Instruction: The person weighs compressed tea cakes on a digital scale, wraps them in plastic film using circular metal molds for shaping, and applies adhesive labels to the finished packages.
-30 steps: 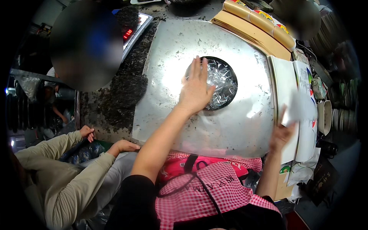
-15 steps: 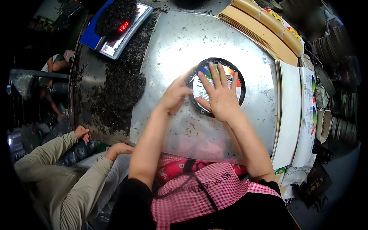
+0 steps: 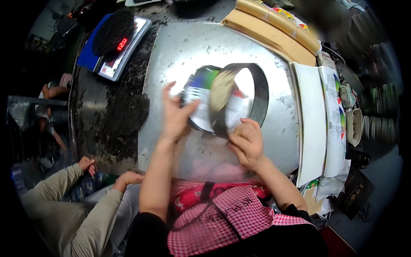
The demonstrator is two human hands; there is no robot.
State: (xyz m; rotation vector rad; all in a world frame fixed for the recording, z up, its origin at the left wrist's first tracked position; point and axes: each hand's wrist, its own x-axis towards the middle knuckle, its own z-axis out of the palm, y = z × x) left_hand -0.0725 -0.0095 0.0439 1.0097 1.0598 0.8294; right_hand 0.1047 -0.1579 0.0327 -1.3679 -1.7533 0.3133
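A round flat package [image 3: 199, 100] with a white, green and blue printed label and a dark rim lies tilted on the metal sheet [image 3: 171, 55]. My left hand [image 3: 174, 118] is at its left edge, fingers spread and the thumb across the label. Just right of the package a dark metal ring [image 3: 260, 96] stands tilted. My right hand [image 3: 247, 144] has its fingers curled on the ring's near lower edge. Motion smears a beige patch and a white and red patch within the ring, so I cannot tell what they are.
On the far left a blue digital scale [image 3: 126, 49] carries a dark shredded heap [image 3: 112, 32]. Loose dark shreds [image 3: 124, 111] cover the table's left side. Brown sheets [image 3: 265, 36] and white sheets [image 3: 308, 124] stack along the right. A co-worker's hands [image 3: 128, 179] rest at the lower left.
My right hand has left the top of the label and now grips the ring, which is separated toward the right. The package is shifted left and tilted. The whole view has swung slightly.
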